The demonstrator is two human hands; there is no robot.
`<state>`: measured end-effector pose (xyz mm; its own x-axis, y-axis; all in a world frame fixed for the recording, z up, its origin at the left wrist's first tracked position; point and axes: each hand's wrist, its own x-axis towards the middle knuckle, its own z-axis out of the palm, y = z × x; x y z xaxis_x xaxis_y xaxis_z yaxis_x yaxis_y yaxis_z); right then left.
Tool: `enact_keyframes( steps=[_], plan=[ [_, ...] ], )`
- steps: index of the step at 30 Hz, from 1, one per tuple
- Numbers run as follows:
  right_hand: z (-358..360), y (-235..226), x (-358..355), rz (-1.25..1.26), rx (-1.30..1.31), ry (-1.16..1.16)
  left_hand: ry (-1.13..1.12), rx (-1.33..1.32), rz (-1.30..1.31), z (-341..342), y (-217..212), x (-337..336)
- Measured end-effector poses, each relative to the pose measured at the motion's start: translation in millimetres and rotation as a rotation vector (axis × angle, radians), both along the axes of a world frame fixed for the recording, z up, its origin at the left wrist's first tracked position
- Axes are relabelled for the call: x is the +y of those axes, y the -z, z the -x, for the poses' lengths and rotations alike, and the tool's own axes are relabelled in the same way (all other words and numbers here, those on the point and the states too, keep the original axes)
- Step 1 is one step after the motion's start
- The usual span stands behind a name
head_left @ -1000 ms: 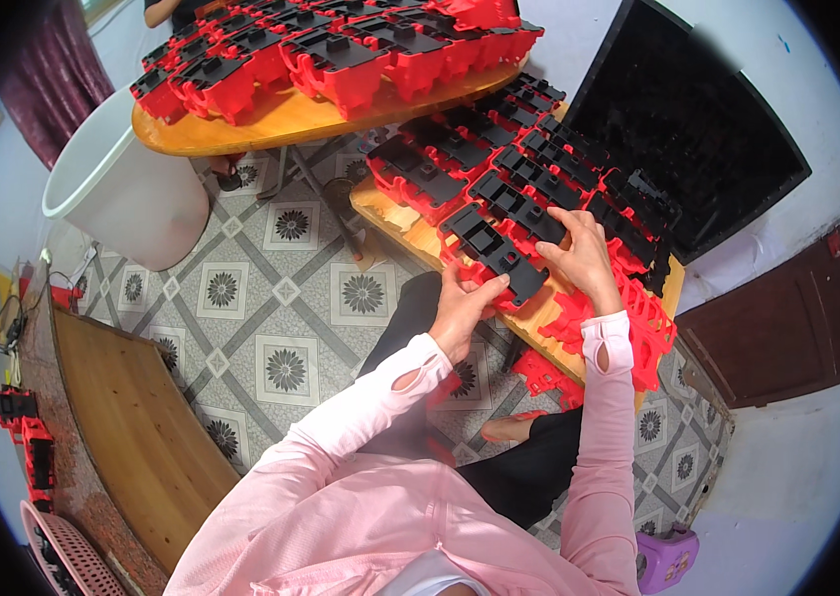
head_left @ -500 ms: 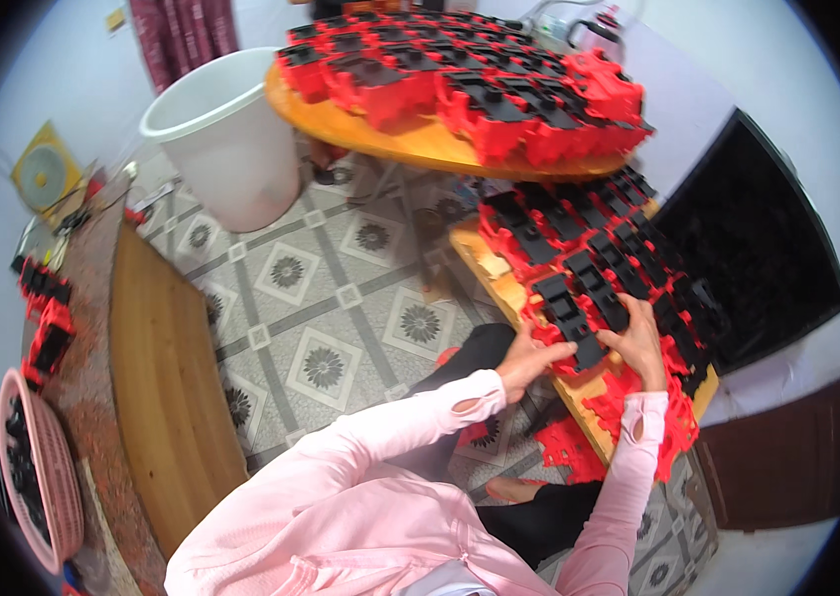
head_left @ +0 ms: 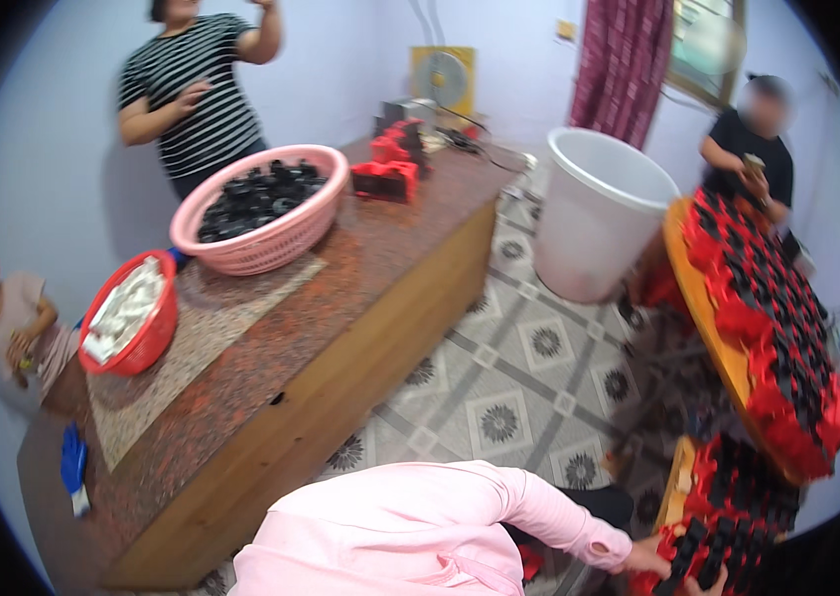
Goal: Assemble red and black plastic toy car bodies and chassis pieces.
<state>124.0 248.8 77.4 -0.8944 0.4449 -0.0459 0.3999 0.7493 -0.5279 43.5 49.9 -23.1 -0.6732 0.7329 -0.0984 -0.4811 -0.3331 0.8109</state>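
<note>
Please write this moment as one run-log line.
left hand: at red-black part | right hand: near it, cut by frame edge | also visible: white bin, pink basket

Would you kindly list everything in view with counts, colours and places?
Housings: many, red and black, tables, counter
Tables: two, wooden, right
Bin: one, white, floor
Counter: one, reddish top, left
Baskets: two, pink with black parts, red with white pieces, counter
Blue item: one, blue, counter end
Fan: one, yellow frame, far wall
Curtain: one, maroon, far wall
Floor tiles: many, grey, below
Other people: three, mixed clothing, left and right
Left hand: one, bare, at housings
Right hand: one, bare, lower edge
</note>
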Motion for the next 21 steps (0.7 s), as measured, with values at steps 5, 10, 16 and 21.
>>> enact_keyframes(
  steps=[5,10,16,21],
  plan=[
    [7,58,68,0.196,0.159,-0.299,0.086,0.009,0.008,-8,8,-36],
    [12,55,39,0.169,0.182,-0.145,0.174,-0.071,0.031,-23,-42,-65],
    [18,69,55,0.035,0.236,-0.131,-0.086,-0.002,-0.075,-25,-119,-112],
    [-6,39,27,-0.077,0.245,0.059,0.034,0.021,-0.111,13,-124,-133]
  ],
)
